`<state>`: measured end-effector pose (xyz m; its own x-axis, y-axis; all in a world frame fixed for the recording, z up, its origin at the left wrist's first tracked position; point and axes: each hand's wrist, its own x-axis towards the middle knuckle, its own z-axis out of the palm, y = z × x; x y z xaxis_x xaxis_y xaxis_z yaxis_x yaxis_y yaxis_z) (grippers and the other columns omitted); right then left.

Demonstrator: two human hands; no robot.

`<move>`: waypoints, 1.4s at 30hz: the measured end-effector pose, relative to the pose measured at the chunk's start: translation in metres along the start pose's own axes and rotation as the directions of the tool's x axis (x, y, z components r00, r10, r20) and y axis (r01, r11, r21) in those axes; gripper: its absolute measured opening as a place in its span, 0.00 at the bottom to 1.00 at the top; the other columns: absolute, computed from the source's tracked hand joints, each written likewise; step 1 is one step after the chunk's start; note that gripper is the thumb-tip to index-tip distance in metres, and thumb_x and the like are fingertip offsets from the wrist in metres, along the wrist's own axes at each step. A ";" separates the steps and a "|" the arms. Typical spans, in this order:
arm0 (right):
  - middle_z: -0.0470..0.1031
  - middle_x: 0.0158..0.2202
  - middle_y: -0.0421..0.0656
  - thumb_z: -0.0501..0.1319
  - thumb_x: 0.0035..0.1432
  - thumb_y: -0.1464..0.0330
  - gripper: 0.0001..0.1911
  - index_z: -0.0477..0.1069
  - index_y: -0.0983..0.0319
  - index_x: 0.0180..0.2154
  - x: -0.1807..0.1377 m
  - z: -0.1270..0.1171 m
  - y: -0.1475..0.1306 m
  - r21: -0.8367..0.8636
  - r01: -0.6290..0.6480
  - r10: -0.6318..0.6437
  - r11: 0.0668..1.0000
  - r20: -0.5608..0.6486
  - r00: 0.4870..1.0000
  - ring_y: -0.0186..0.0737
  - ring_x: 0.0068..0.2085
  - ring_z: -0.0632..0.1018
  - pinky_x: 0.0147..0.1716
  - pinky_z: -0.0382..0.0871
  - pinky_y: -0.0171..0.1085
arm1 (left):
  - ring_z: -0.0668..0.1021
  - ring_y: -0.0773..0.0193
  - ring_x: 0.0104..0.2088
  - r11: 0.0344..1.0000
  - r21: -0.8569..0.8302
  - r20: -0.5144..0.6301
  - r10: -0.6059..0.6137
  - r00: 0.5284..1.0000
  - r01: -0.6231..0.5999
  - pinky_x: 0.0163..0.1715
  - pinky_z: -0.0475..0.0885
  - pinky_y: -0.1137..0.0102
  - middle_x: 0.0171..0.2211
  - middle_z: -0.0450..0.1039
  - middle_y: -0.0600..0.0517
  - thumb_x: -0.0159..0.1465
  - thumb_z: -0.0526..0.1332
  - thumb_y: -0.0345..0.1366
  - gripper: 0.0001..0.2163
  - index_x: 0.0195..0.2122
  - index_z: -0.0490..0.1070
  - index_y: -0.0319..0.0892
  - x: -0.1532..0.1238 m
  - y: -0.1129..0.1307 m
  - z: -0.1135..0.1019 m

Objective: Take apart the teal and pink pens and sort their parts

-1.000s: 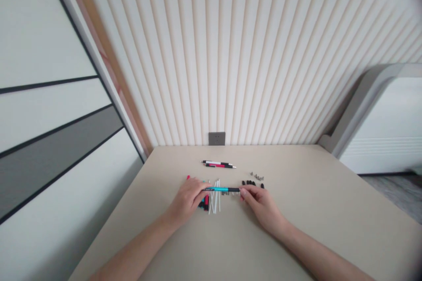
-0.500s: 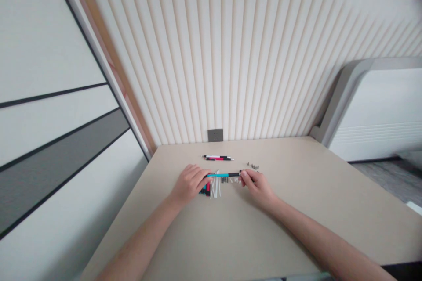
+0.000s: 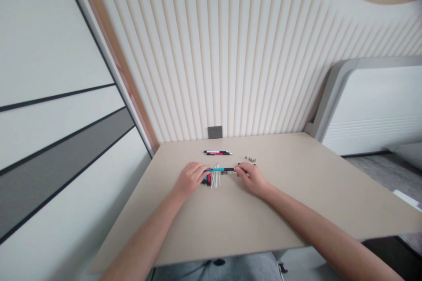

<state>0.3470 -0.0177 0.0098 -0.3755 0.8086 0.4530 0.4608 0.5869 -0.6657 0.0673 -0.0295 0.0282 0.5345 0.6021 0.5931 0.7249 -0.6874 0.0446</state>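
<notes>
A teal and black pen is held level between both hands, just above the beige table. My left hand pinches its left end. At the pen's black right end, my right hand is closed in a pinch. Under the pen lie several white refill tubes and red and teal pen barrels, partly hidden by my left hand.
Two finished pens, one white and one red, lie near the wall. A cluster of small metal tips lies to their right. A grey wall socket sits above the table's back edge. A white cabinet stands at the right.
The camera has tilted up and back, so hands and parts sit higher and smaller in view. Both hands keep hold of the teal pen and have drawn slightly closer together.
</notes>
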 end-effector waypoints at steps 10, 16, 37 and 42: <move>0.75 0.33 0.45 0.51 0.67 0.59 0.16 0.74 0.61 0.38 0.000 -0.003 0.001 -0.035 0.088 -0.088 0.996 -0.008 0.996 0.39 0.35 0.73 0.38 0.66 0.37 | 0.75 0.60 0.39 1.000 0.017 0.006 -0.003 1.000 0.003 0.41 0.68 0.64 0.37 0.75 0.47 0.70 0.53 0.39 0.11 0.46 0.71 0.41 -0.003 -0.005 0.003; 0.75 0.33 0.46 0.52 0.67 0.60 0.16 0.74 0.61 0.39 0.000 -0.004 -0.001 -0.043 0.094 -0.094 0.995 0.002 0.996 0.40 0.36 0.74 0.39 0.67 0.38 | 0.75 0.60 0.39 1.000 0.022 0.036 -0.008 0.999 0.007 0.40 0.68 0.64 0.37 0.75 0.46 0.70 0.52 0.40 0.13 0.49 0.70 0.42 -0.004 -0.008 0.002; 0.73 0.29 0.44 0.47 0.69 0.59 0.21 0.71 0.61 0.31 -0.001 -0.004 0.001 -0.085 0.130 -0.124 0.988 0.072 0.990 0.39 0.34 0.72 0.38 0.64 0.37 | 0.75 0.61 0.37 1.000 0.024 -0.005 -0.005 1.000 0.005 0.39 0.67 0.66 0.35 0.75 0.48 0.70 0.52 0.40 0.11 0.46 0.71 0.42 -0.003 -0.003 0.000; 0.72 0.28 0.43 0.47 0.69 0.62 0.20 0.70 0.61 0.31 -0.002 -0.004 0.002 -0.067 0.121 -0.118 0.990 0.057 0.991 0.38 0.33 0.72 0.37 0.64 0.36 | 0.75 0.60 0.37 0.999 0.047 -0.054 0.024 0.998 -0.022 0.39 0.68 0.66 0.35 0.75 0.47 0.70 0.52 0.39 0.12 0.50 0.69 0.41 -0.002 -0.003 0.000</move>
<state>0.3521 -0.0181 0.0096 -0.4720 0.7302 0.4939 0.4647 0.6822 -0.5645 0.0640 -0.0293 0.0270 0.5274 0.5624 0.6369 0.7329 -0.6804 -0.0061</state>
